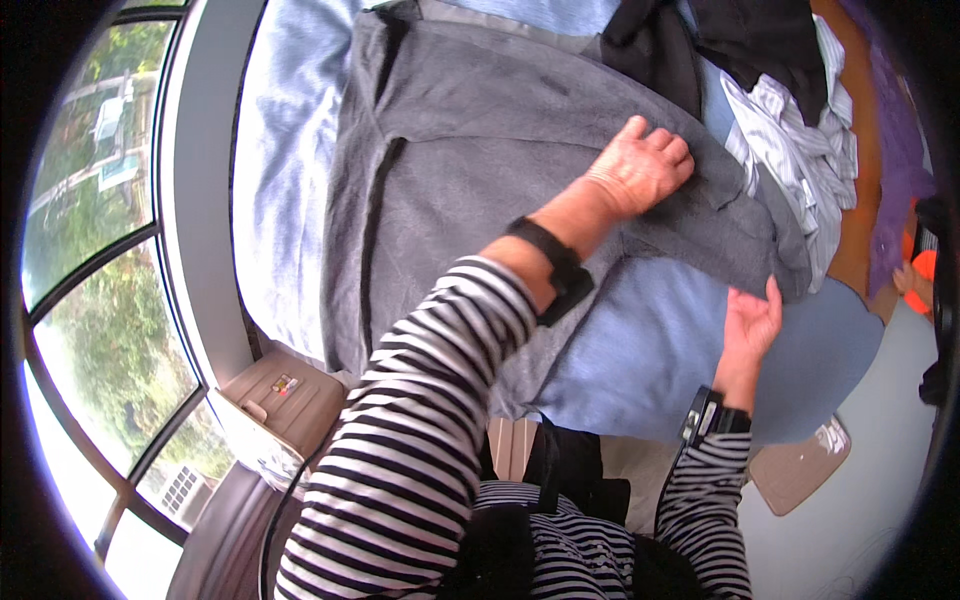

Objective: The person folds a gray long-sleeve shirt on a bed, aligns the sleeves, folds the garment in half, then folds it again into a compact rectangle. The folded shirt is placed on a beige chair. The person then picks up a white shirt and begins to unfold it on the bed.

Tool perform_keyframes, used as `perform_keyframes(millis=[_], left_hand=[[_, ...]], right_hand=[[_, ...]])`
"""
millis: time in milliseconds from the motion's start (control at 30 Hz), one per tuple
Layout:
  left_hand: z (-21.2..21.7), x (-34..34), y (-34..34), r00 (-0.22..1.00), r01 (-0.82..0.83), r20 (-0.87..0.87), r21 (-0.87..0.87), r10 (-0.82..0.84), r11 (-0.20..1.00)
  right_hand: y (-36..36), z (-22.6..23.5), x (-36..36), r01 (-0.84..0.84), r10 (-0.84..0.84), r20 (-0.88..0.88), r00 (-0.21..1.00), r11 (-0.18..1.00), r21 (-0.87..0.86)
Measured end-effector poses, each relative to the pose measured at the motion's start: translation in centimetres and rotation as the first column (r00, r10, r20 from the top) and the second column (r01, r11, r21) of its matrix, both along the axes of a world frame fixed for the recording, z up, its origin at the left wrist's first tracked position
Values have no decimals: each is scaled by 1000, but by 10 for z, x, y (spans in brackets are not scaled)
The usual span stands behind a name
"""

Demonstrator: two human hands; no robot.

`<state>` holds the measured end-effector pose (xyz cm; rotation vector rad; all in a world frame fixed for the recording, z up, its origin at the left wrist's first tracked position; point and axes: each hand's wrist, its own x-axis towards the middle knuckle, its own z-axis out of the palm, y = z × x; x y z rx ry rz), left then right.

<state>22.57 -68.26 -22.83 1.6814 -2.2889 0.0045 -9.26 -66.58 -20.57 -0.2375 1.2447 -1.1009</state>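
A dark grey long-sleeved top lies spread over a blue-covered bed, one sleeve stretching to the right. My left hand is palm down on the upper edge of that sleeve, its fingers curled into the cloth. At the sleeve's far right end is my right hand, palm up. Its thumb lies on the cuff's edge, and its other fingers are partly hidden under the fabric. Both wrists wear black bands.
Black clothing and a white striped shirt lie beyond the sleeve. Purple fabric and another person's hand beside something orange are at far right. Windows and a beige box stand left; a beige mat lies on the floor.
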Motion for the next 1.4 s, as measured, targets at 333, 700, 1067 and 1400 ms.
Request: perform_keyframes(millis=[333, 700, 1067, 1400], left_hand=[[41, 30, -27, 415, -430, -849, 135, 328, 893], [193, 452, 82, -123, -674, -970, 237, 211, 700], [177, 574, 187, -414, -683, -907, 368, 80, 631], [221, 257, 250, 314, -219, -938, 77, 145, 973]], right_hand=[[20, -10, -38, -93, 92, 132, 987, 996, 0], [4, 10, -33, -103, 100, 146, 984, 994, 17], [20, 22, -8, 50, -9, -163, 987, 967, 251], [81, 47, 66, -263, 416, -306, 856, 861, 436]])
